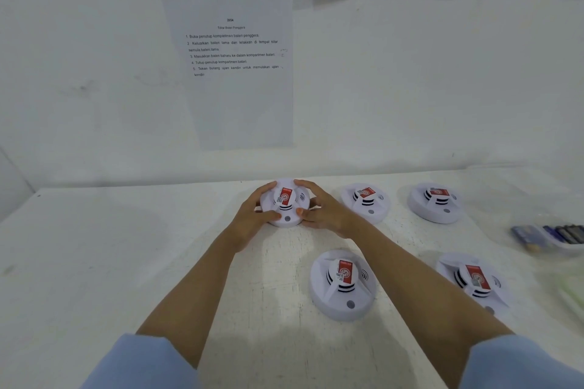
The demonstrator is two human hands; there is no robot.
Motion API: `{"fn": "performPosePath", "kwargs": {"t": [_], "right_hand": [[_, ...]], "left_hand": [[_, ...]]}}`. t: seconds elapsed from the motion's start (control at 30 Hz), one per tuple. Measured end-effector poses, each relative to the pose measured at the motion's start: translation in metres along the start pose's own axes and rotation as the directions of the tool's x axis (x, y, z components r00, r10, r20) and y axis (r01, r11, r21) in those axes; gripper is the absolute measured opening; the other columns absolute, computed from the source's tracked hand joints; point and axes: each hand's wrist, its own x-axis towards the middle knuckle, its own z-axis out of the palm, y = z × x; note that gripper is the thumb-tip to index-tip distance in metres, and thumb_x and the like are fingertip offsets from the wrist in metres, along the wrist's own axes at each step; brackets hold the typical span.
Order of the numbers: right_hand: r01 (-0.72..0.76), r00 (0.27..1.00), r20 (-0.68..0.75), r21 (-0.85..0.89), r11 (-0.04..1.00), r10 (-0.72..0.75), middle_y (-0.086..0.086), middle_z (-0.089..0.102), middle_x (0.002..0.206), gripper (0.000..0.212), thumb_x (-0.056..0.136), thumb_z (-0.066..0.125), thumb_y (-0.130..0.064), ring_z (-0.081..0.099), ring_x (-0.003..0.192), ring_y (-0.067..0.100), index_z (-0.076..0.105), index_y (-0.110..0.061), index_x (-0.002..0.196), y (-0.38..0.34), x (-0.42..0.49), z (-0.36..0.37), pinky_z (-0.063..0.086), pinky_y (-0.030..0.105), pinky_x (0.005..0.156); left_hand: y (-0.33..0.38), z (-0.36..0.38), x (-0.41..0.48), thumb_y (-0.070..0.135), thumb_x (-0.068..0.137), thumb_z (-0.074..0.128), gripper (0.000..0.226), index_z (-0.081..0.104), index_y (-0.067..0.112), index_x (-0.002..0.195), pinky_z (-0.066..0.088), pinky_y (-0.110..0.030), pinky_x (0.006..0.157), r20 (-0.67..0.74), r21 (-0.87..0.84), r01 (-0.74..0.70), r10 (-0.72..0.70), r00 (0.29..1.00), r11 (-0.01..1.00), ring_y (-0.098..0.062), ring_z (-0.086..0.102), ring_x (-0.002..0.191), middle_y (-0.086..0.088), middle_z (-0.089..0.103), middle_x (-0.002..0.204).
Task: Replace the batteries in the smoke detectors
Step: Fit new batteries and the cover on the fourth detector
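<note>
My left hand [252, 215] and my right hand [322, 211] both clasp the round white plastic smoke detector with a red label [286, 204], which sits at the far middle of the white painted table [94, 262], near the wall. My fingers curl over its far rim and my thumbs press its near edge, one on each side. Four more white round smoke detectors lie face up: two to the right of my right hand [366, 202] [437, 202], and two nearer me [343, 284] [474, 281]. At the right edge stands a shallow clear tray of dark cylindrical batteries [550, 235], blurred, so I cannot count them. A printed white instruction sheet [234, 54] hangs on the wall.
</note>
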Motion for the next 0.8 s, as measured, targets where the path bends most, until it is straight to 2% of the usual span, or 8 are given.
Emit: {"fn": "performPosePath", "kwargs": {"t": [0.3, 0.47, 0.63, 0.73, 0.8], "right_hand": [[0.001, 1.0, -0.007, -0.02, 1.0, -0.001, -0.004, 0.054, 0.099, 0.056, 0.09, 0.056, -0.006, 0.056, 0.087, 0.01, 0.03, -0.021, 0.138, 0.0004, -0.0005, 0.0012, 0.055, 0.017, 0.07], [-0.001, 1.0, -0.002, -0.016, 1.0, 0.001, -0.003, 0.055, 0.099, 0.056, 0.09, 0.056, -0.006, 0.057, 0.088, 0.012, 0.03, -0.023, 0.138, 0.0002, -0.0002, 0.0009, 0.054, 0.021, 0.074], [-0.003, 1.0, -0.005, -0.023, 1.0, 0.003, 0.0, 0.058, 0.098, 0.056, 0.09, 0.055, -0.005, 0.058, 0.087, 0.013, 0.03, -0.023, 0.138, 0.0012, 0.0004, 0.0012, 0.055, 0.022, 0.074], [-0.004, 1.0, -0.002, -0.005, 1.0, 0.004, -0.001, 0.058, 0.098, 0.057, 0.09, 0.055, -0.005, 0.058, 0.088, 0.011, 0.03, -0.023, 0.138, 0.0007, -0.0003, 0.0015, 0.055, 0.021, 0.074], [0.0, 1.0, -0.001, -0.007, 1.0, 0.0, -0.001, 0.058, 0.098, 0.057, 0.09, 0.055, -0.005, 0.058, 0.088, 0.011, 0.03, -0.023, 0.138, 0.0004, -0.0006, 0.0017, 0.055, 0.021, 0.075]], "left_hand": [[0.001, 0.0011, -0.0021, -0.001, 0.083, 0.063, 0.06, 0.042, 0.021, 0.134, 0.053, -0.019, 0.081, -0.003, 0.001, -0.004, 0.004, 1.0, 1.0, -0.015, 0.052, 0.111, 0.0, 0.049, 0.129], [0.0017, 0.0, -0.0023, -0.001, 0.082, 0.063, 0.059, 0.044, 0.024, 0.132, 0.052, -0.024, 0.086, 0.002, -0.022, 0.0, 0.0, 1.0, 1.0, -0.018, 0.052, 0.113, -0.001, 0.051, 0.129], [0.0029, 0.0016, -0.0035, -0.003, 0.083, 0.061, 0.058, 0.044, 0.022, 0.131, 0.053, -0.015, 0.075, 0.003, -0.036, -0.004, 0.004, 1.0, 0.999, -0.011, 0.054, 0.107, -0.002, 0.052, 0.127], [0.003, 0.0005, -0.0039, -0.003, 0.082, 0.062, 0.059, 0.044, 0.023, 0.132, 0.053, -0.021, 0.082, 0.01, -0.045, 0.007, -0.006, 1.0, 0.999, -0.017, 0.053, 0.112, -0.003, 0.052, 0.129], [0.0031, 0.0009, -0.0042, -0.002, 0.082, 0.062, 0.059, 0.043, 0.022, 0.133, 0.053, -0.021, 0.082, 0.003, -0.039, 0.005, -0.005, 1.0, 0.999, -0.018, 0.053, 0.113, -0.003, 0.051, 0.129]]}}
